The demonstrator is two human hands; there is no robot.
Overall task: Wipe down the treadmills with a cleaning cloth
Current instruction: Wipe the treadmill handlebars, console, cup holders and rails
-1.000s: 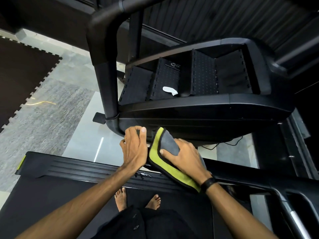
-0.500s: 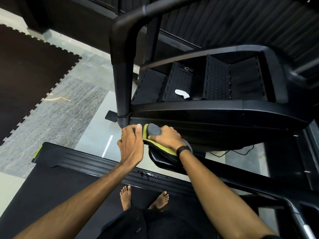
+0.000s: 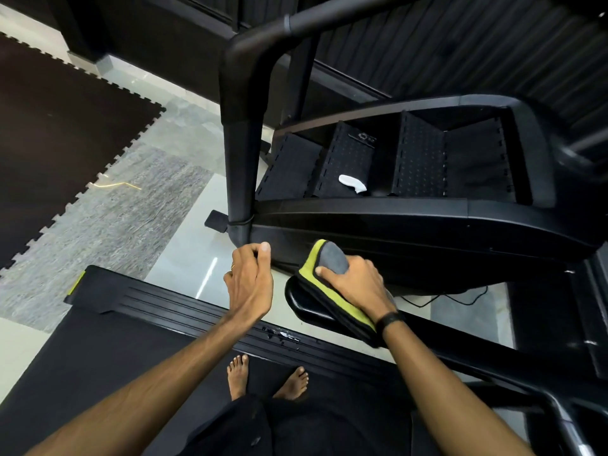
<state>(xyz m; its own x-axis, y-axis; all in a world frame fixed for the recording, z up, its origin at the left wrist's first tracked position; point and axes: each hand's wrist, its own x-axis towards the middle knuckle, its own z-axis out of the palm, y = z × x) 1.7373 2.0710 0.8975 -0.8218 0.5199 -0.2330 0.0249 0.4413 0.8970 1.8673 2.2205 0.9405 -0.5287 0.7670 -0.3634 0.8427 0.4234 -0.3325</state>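
Observation:
I stand barefoot on a black treadmill, its console (image 3: 427, 222) in front of me. A grey cleaning cloth with a yellow-green edge (image 3: 330, 262) is draped over a short black grip bar (image 3: 297, 299) under the console. My right hand (image 3: 357, 284) holds the cloth, fingers curled over it, and presses it onto the bar. My left hand (image 3: 250, 281) grips the console's lower left corner, just below the joint of the upright handlebar (image 3: 241, 143).
A small white object (image 3: 352, 183) lies in the console's studded tray. The treadmill belt (image 3: 98, 363) and its ribbed front cover (image 3: 171, 307) are below. A dark foam mat (image 3: 56, 126) covers the floor at left. A thin cable (image 3: 460, 299) runs under the console.
My right hand slid the cloth up against my left hand, then back to the right along the grip bar. My left hand kept its hold. The view shifted slightly.

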